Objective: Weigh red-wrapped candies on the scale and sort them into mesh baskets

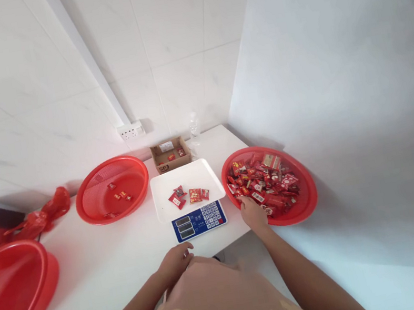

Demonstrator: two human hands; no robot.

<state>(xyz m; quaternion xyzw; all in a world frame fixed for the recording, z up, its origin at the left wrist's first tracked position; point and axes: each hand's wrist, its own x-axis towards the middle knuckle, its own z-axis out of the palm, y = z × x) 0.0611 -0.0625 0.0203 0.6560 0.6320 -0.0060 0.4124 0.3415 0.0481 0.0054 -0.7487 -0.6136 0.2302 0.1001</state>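
Note:
My right hand (254, 213) is at the near left rim of a round red plastic basket (310, 190), its fingers curled over the edge. Heaped inside are many small red snack packets (271, 181), some right by my fingertips. At the table's front edge, close to my body, my left hand (176, 261) rests with fingers loosely bent and a little apart, nothing in it. In front of both hands stands a digital scale (199, 221) with a blue keypad. Several red packets (195, 195) lie on its white tray (164, 184).
A second red basket (87, 200) holds several small packets. Behind the scale are a cardboard box (174, 165) with some packets and a clear plastic bottle (194, 126). Another red basket (48, 279) and red plastic bags (47, 212) are at the left. A wall rises at the right.

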